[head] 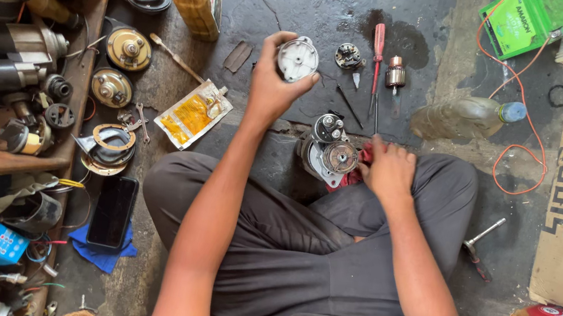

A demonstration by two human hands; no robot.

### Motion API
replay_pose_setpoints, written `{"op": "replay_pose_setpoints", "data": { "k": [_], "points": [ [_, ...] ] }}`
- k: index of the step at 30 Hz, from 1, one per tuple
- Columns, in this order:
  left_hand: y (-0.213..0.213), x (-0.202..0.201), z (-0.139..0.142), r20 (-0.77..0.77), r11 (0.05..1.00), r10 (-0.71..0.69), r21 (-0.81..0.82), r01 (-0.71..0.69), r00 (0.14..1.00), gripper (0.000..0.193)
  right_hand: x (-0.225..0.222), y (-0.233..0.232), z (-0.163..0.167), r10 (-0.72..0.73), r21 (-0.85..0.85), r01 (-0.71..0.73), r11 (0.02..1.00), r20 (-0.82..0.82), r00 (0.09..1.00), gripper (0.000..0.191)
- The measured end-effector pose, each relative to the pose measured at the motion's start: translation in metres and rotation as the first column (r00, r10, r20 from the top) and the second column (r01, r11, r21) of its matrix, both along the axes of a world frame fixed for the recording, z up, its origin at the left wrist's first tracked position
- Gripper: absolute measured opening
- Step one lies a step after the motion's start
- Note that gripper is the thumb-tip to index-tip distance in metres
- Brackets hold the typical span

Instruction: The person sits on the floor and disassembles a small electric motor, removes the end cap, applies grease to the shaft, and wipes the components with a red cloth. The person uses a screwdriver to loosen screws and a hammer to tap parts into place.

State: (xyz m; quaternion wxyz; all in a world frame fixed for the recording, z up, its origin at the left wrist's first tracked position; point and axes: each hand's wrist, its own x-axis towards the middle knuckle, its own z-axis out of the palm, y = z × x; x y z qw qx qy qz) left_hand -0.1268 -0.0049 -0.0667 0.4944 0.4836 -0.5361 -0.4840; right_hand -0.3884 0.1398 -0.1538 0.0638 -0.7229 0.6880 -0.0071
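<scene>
At twelve o'clock from your crossed legs, your left hand (271, 83) had its fingers curled around the rim of a round grey metal end cover (298, 58), lifted off the floor. It looked light, stiff and cast, probably greasy; the rim seemed the surest hold. Your right hand (387, 171) lay with fingers pressed together on a red rag (354, 178), touching the motor housing (326, 158) at its nine o'clock. That housing was bare ribbed metal, likely heavy and best steadied by its body. Beyond, at twelve o'clock, a red-handled screwdriver (378, 56) and a copper-wound armature (396, 73) lay on stained concrete, a clear plastic bottle (462, 118) at two o'clock
</scene>
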Motion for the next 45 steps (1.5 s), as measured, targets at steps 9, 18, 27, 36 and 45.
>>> {"op": "replay_pose_setpoints", "data": {
  "k": [9, 18, 27, 36, 45],
  "points": [
    [0.006, -0.036, -0.065, 0.617, 0.996, -0.030, -0.049, 0.077, 0.786, 0.070, -0.011, -0.006, -0.018, -0.112, 0.033, 0.107, 0.994, 0.271, 0.956, 0.020],
    [0.014, -0.030, -0.076, 0.743, 0.975, -0.207, 0.105, 0.195, 0.637, 0.070, 0.002, 0.008, 0.040, -0.264, -0.163, 0.339, 0.927, 0.360, 0.895, 0.020],
    [0.012, -0.031, -0.063, 0.669, 0.993, -0.109, 0.036, 0.114, 0.735, 0.051, -0.010, 0.038, 0.063, -0.043, -0.293, 0.454, 0.842, 0.801, 0.597, 0.014],
    [0.101, -0.056, 0.100, 0.171, 0.880, -0.232, -0.382, 0.282, 0.958, 0.030, -0.018, 0.067, 0.200, 0.272, -0.301, 0.594, 0.746, 0.952, 0.141, 0.035],
    [0.156, -0.083, 0.093, -0.124, 0.919, -0.375, -0.181, 0.350, 0.919, 0.025, 0.050, 0.088, 0.227, 0.134, -0.510, 0.274, 0.815, 0.626, 0.769, 0.036]
  ]
}}
